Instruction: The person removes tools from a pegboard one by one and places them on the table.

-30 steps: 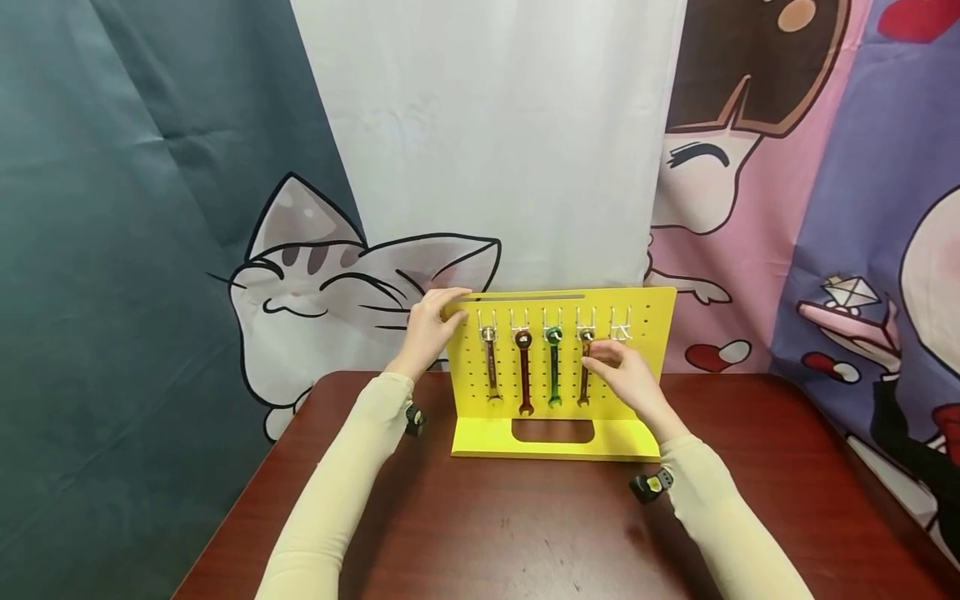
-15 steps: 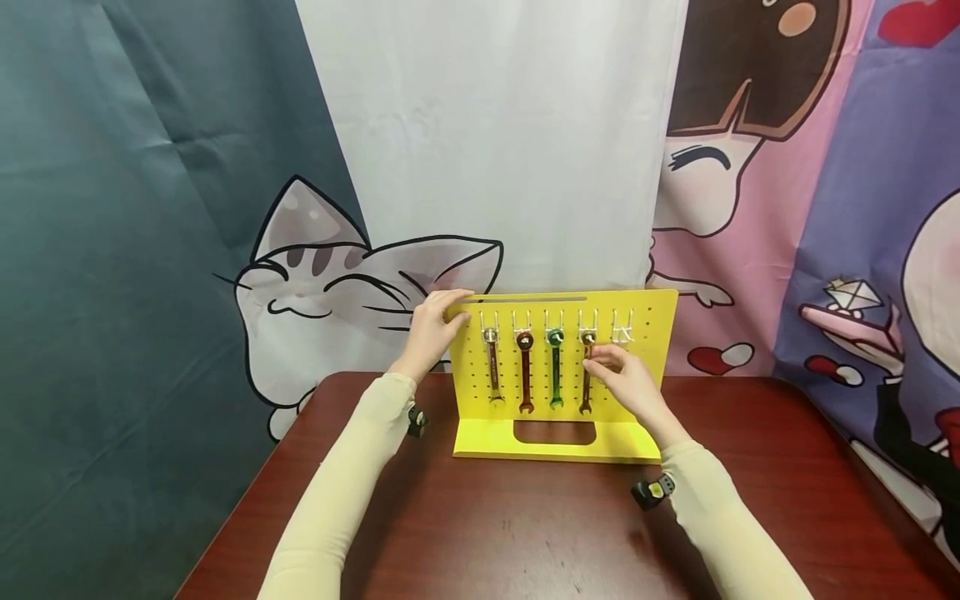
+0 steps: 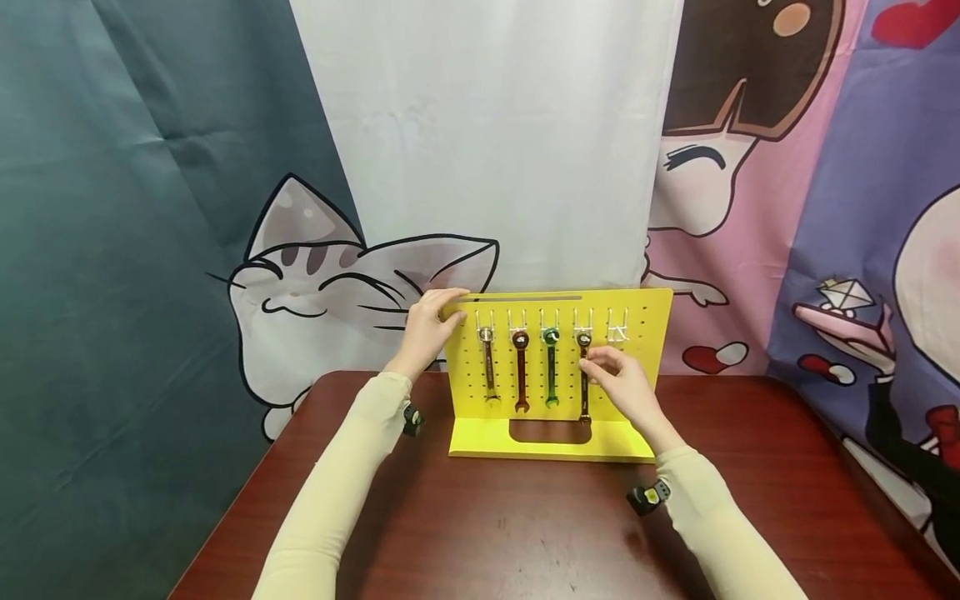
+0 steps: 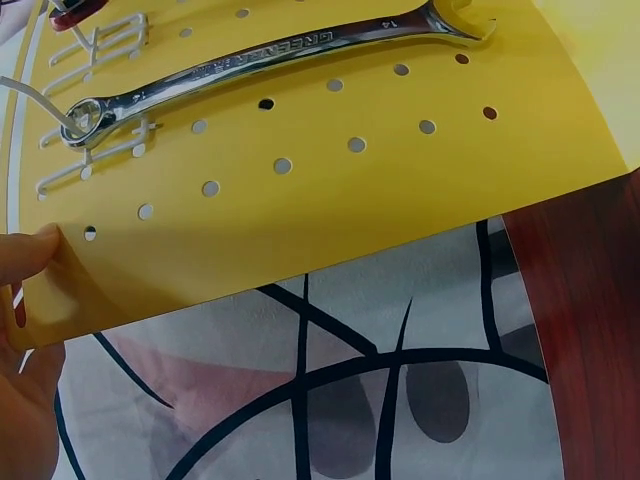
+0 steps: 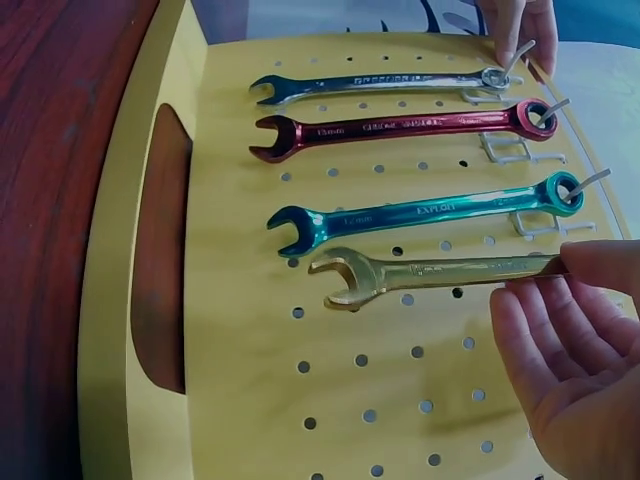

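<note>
My left hand (image 3: 433,323) grips the top left corner of the yellow pegboard (image 3: 648,350), thumb in front. My right hand (image 3: 621,379) pinches a gold combination wrench (image 5: 450,272) near its ring end, between thumb and fingers. In the right wrist view its open end points away from the hand and stands off the board; its ring end is hidden behind the thumb. To its left, a green wrench (image 3: 552,371), a red wrench (image 3: 521,375) and a silver wrench (image 3: 489,367) hang by their ring ends from white hooks.
The pegboard stands upright on its yellow base, which has a cutout (image 3: 550,431), on a dark red-brown table (image 3: 525,533). A white hook (image 3: 617,325) at the right bears no wrench. A printed cartoon curtain (image 3: 510,150) hangs behind.
The gold wrench has shifted down, its lower end now hanging below the other wrenches. My right hand has moved slightly down with it. My left hand stays at the board's corner.
</note>
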`<action>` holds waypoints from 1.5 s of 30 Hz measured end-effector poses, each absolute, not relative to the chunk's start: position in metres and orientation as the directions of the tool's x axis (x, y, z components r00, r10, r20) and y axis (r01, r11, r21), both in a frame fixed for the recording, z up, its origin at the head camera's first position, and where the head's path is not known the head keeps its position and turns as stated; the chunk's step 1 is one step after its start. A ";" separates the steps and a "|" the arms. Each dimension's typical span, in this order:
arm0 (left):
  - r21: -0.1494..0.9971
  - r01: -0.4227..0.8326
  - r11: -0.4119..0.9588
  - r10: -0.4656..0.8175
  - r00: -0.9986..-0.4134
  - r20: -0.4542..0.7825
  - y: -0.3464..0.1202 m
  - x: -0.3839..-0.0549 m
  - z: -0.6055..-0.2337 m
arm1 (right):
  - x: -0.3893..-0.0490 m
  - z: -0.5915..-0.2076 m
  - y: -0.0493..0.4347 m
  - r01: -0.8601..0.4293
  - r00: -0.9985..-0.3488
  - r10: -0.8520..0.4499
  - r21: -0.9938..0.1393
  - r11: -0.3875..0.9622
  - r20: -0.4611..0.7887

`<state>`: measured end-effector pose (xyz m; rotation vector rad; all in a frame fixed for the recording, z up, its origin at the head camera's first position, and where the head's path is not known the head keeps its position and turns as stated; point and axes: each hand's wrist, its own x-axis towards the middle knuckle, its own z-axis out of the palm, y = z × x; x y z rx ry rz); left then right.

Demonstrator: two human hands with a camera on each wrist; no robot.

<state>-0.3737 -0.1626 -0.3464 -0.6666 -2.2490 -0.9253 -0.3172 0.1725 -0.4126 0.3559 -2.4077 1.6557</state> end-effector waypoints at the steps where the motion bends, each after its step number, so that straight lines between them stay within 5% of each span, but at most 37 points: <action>1: 0.442 0.639 0.629 0.213 -0.689 0.693 -0.162 -0.374 -0.347 | -0.316 -0.412 0.173 -0.309 -0.951 -0.081 -0.888 0.340 0.299; 25: 0.427 0.654 0.625 0.223 -0.673 0.705 -0.160 -0.377 -0.345 | -0.302 -0.402 0.181 -0.339 -0.937 -0.046 -0.869 0.360 0.347; 45: 0.433 0.649 0.626 0.221 -0.680 0.699 -0.163 -0.377 -0.346 | -0.287 -0.382 0.178 -0.449 -0.890 -0.014 -0.868 0.213 0.456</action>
